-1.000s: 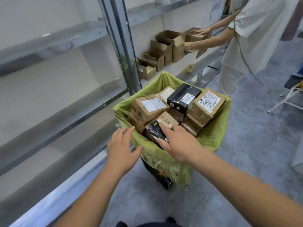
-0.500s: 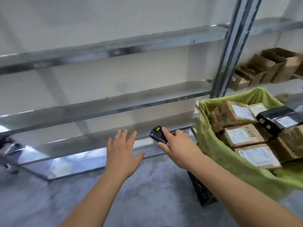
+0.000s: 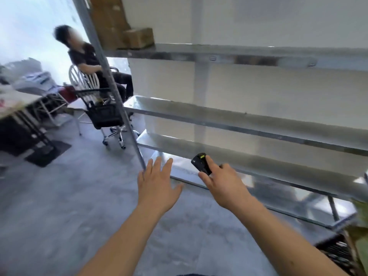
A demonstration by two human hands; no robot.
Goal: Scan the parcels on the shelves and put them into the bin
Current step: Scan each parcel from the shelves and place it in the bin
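My right hand (image 3: 223, 184) grips a small black scanner (image 3: 201, 163) with a yellow mark on top, held out in front of the lowest metal shelves (image 3: 258, 124). My left hand (image 3: 157, 184) is stretched out flat beside it, fingers spread, holding nothing. The shelf levels before me carry no parcels. A few brown cardboard parcels (image 3: 137, 37) stand on the upper shelf at the left end. Only a green edge of the bin (image 3: 361, 234) shows at the far right.
A steel upright (image 3: 111, 80) bounds the shelf's left end. Behind it a person sits on a white chair (image 3: 83, 76). A black office chair (image 3: 103, 116) and a table (image 3: 22, 102) stand at the left. Grey floor lies below my arms.
My view has swung left, away from the full green bin, which has almost left the frame. Both hands kept their pose, the right still holding the scanner.
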